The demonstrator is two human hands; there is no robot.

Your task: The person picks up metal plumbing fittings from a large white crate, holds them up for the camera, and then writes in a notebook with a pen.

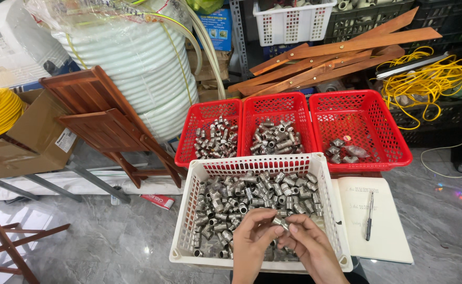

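I see both hands working over the white basket (189, 210), which sits on the grey floor and is heaped with small metal pipe fittings (252, 192). My left hand (252, 239) and right hand (310, 247) meet above the near end of that basket, fingertips pinched together on one metal fitting (281, 222); both hands grip it narrowly, thumb against forefinger, and the piece hangs just above the heap without touching the basket's wall.

Beyond the white basket, touching its far rim, stand three red baskets in a row. The left red basket (189, 131) holds a pile of fittings, the middle red basket (254, 108) holds another pile, and the right red basket (383, 121) holds only a few pieces near its front corner.

Just beside the white basket on its right lies an open notebook (388, 231) with a pen (369, 215) resting on the page. To the left of the white basket, well apart, lean folded wooden frames (104, 121) against a wrapped coil of white hose (136, 58). Behind the red baskets lie wooden slats (336, 52) and a tangle of yellow cable (425, 79).
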